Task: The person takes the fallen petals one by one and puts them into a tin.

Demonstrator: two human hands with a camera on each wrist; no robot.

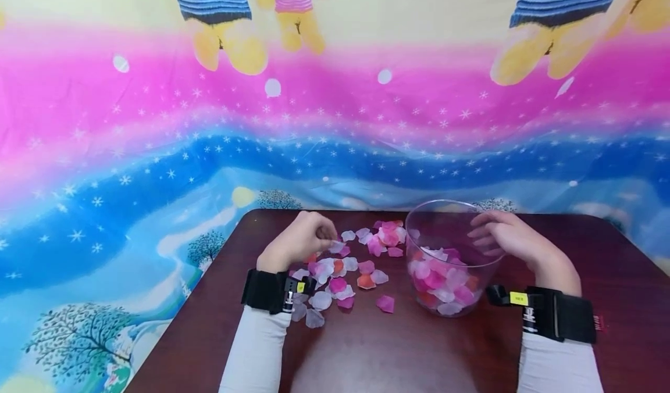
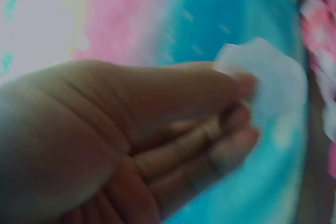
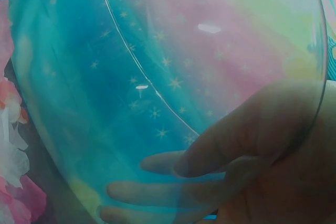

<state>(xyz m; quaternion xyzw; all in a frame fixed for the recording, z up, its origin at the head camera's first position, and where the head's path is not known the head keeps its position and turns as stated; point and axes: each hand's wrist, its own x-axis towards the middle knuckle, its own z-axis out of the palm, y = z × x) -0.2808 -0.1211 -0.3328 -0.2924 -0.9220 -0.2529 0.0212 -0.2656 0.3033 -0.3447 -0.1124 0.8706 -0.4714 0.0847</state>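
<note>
A white petal [image 2: 281,80] is pinched between the thumb and fingers of my left hand [image 1: 299,237]. That hand is raised over the left side of a scatter of artificial petals [image 1: 337,285] in pink, white and orange. To the right stands a clear plastic bucket [image 1: 431,227], its lower half filled with similar petals [image 1: 442,279]. My right hand [image 1: 510,239] is at the bucket's right side near the rim, fingers extended and loosely bent. In the right wrist view, the thumb and fingers [image 3: 157,190] show through the clear wall.
A denser pile of petals [image 1: 388,234] lies just left of the bucket, toward the back of the dark red table [image 1: 366,358]. Behind the table hangs a colourful printed cloth [image 1: 335,114]. Each wrist wears a black strap [image 1: 560,314] with a small camera.
</note>
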